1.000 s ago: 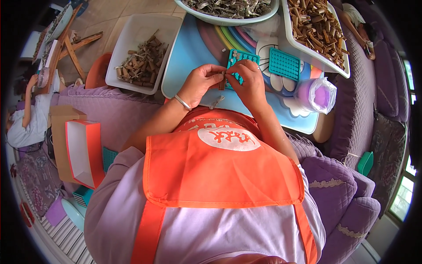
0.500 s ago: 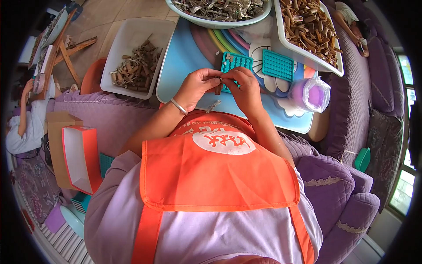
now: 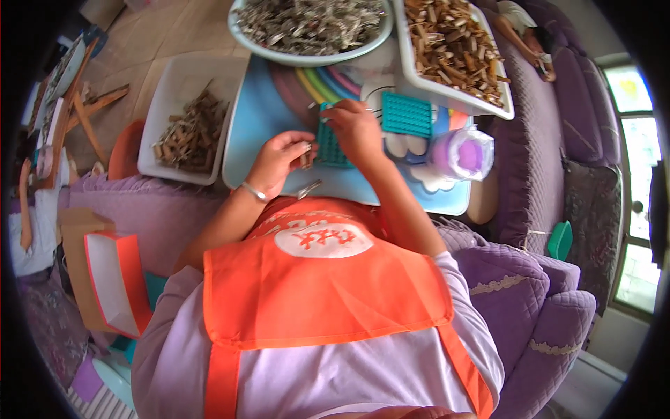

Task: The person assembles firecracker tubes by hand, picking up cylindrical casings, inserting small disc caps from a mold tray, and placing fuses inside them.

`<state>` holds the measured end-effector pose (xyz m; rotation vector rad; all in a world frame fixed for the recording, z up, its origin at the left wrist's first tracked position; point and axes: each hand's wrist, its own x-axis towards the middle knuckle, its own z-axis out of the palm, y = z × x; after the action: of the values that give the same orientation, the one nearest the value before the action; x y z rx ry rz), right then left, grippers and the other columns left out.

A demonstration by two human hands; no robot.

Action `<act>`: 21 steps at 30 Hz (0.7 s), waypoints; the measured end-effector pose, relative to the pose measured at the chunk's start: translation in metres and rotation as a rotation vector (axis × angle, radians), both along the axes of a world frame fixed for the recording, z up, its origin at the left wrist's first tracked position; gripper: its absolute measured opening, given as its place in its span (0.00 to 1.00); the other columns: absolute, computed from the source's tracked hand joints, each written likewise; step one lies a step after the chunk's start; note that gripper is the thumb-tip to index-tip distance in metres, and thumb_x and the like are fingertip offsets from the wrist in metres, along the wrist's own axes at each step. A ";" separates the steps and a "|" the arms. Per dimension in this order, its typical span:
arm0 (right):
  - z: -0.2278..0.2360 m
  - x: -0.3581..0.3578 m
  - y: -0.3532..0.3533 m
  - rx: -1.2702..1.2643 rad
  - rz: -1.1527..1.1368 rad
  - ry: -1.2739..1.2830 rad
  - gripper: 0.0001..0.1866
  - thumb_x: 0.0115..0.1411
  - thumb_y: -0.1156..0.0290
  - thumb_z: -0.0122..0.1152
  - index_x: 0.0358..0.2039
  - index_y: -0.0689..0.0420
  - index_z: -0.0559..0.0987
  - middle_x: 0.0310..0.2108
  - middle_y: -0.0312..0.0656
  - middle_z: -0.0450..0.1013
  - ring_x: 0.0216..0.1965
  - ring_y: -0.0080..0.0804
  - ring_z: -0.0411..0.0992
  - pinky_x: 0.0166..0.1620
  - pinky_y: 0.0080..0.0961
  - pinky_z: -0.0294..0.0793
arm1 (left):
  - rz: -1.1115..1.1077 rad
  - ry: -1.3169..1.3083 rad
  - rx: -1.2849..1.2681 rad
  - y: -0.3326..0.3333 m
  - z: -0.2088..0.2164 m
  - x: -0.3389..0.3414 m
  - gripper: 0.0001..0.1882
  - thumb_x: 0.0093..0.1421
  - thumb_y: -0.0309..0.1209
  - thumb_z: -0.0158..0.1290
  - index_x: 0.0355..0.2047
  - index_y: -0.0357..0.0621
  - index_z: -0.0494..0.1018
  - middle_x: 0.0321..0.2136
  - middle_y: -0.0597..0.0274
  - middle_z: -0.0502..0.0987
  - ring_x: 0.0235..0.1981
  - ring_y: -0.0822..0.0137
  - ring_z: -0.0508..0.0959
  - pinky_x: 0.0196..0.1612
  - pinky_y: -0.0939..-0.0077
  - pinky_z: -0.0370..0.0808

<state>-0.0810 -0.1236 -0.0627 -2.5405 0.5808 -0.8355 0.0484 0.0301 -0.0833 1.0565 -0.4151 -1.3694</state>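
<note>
My left hand point(image 3: 280, 159) is closed around a small brown, tube-like piece point(image 3: 306, 159) with a pale tip, just left of the near teal tray. Over that teal pitted tray point(image 3: 331, 148) my right hand point(image 3: 354, 129) reaches to its far left corner. Its fingers are pinched together there, and what they hold is too small to make out. Close to my apron lies a small greyish wrapped scrap point(image 3: 308, 188) on the table. A second teal pitted tray point(image 3: 407, 115) sits to the right, beyond my right hand.
At the back stands a pale basin point(image 3: 241, 35) of silvery-grey scraps. A white bin point(image 3: 509, 98) of brown pieces is right of it. Another pale bin point(image 3: 150, 133) with brown pieces stands left. A purple container point(image 3: 457, 155) lined with clear plastic is at the table's right.
My hands have come apart. The right one moved from the left hand to the tray's far corner, while the left kept the brown piece. The whole view has shifted slightly.
</note>
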 end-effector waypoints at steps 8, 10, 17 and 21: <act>-0.002 0.005 0.001 -0.103 0.011 0.029 0.04 0.47 0.73 0.61 0.26 0.52 0.81 0.29 0.39 0.74 0.35 0.43 0.71 0.40 0.36 0.71 | 0.013 0.063 -0.002 0.002 0.008 0.001 0.14 0.64 0.28 0.49 0.49 0.37 0.69 0.40 0.59 0.76 0.40 0.69 0.77 0.46 0.74 0.75; 0.009 0.000 0.007 0.055 -0.006 -0.114 0.04 0.46 0.73 0.65 0.25 0.54 0.80 0.28 0.41 0.74 0.35 0.44 0.71 0.40 0.36 0.70 | 0.004 0.069 -0.042 -0.002 0.010 0.000 0.14 0.64 0.28 0.49 0.49 0.37 0.69 0.40 0.60 0.76 0.40 0.70 0.77 0.45 0.75 0.75; 0.021 -0.022 0.036 0.291 0.049 -0.162 0.05 0.45 0.75 0.67 0.26 0.55 0.80 0.30 0.41 0.75 0.36 0.40 0.72 0.41 0.34 0.69 | -0.016 -0.029 -0.078 -0.007 0.015 -0.012 0.13 0.63 0.27 0.50 0.47 0.35 0.70 0.39 0.61 0.76 0.37 0.70 0.76 0.42 0.77 0.74; 0.014 -0.030 0.036 0.311 0.146 -0.153 0.04 0.45 0.76 0.65 0.24 0.55 0.79 0.27 0.40 0.75 0.35 0.41 0.71 0.40 0.34 0.69 | -0.002 -0.138 -0.062 -0.002 0.019 -0.021 0.12 0.61 0.24 0.51 0.45 0.31 0.71 0.33 0.61 0.77 0.31 0.74 0.76 0.37 0.81 0.73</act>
<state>-0.1108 -0.0876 -0.0489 -2.1866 0.4326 -0.8086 0.0277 0.0285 -0.0647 1.1031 -0.5562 -1.2814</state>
